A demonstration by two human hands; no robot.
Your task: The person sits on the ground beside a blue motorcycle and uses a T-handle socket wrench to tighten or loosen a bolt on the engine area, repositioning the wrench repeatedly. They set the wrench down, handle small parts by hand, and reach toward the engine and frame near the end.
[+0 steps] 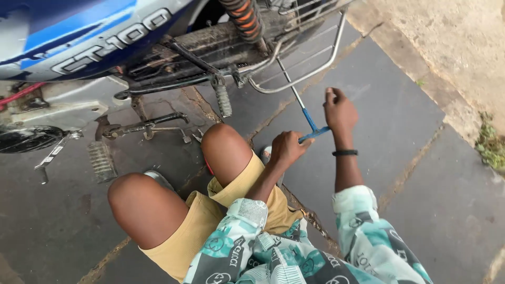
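Motorcycle fills the upper left above the stone floor, our bare knees below it. Our left hand and right hand each close around one end of the blue T-handle wrench, its shaft running up under the rear rack.

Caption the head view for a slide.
Both hands, left and right, grip a blue T-handle wrench under a motorcycle.

I see an outdoor, roadside repair spot — no workshop walls. A motorcycle stands on dark paving slabs, bare dirt and weeds beside it — loose spanners lie underneath.
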